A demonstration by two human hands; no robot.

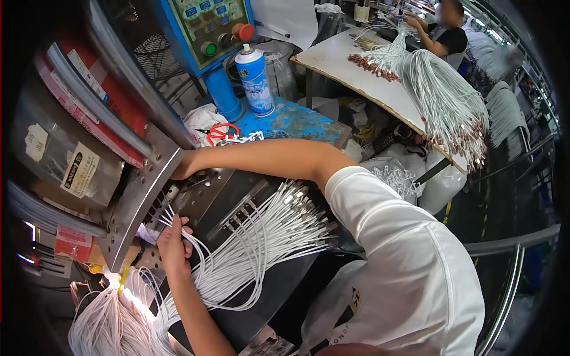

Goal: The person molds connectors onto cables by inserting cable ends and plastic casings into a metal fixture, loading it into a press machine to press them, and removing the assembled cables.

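Observation:
My left hand (174, 237) is closed around a few white cables at the edge of the machine, below its perforated metal plate (142, 184). The cable ends run from the fingers in under the plate. My right hand (185, 166) reaches behind the plate's upper end; its fingers are hidden there. A large bundle of white cables (237, 261) with metal-tipped ends lies on the dark work surface beside my left hand. Another bundle of white cables (107, 320) hangs at the lower left, tied with a yellow band.
A blue spray can (255, 83) and red-handled scissors (219, 134) stand or lie on the blue bench (297, 121). Behind are a control box (208, 29) and a table (332, 53) with cable bundles. A co-worker (445, 35) sits at the far right.

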